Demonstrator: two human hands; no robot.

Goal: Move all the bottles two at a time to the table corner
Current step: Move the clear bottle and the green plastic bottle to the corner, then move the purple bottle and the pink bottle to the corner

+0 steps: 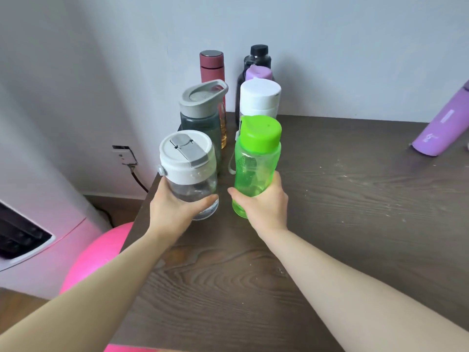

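Observation:
My left hand grips a clear bottle with a white and grey lid near the table's left edge. My right hand grips a green bottle beside it. Both bottles stand upright with their bases at the dark wooden table. Behind them, in the far left corner, several bottles cluster: a dark one with a grey lid, a white-capped one, a maroon flask, a black-capped dark bottle and a lilac-lidded one, partly hidden. A purple bottle stands at the far right.
A grey wall runs behind the table. Left of the table are a wall socket with a cable, a white appliance and a pink ball on the floor.

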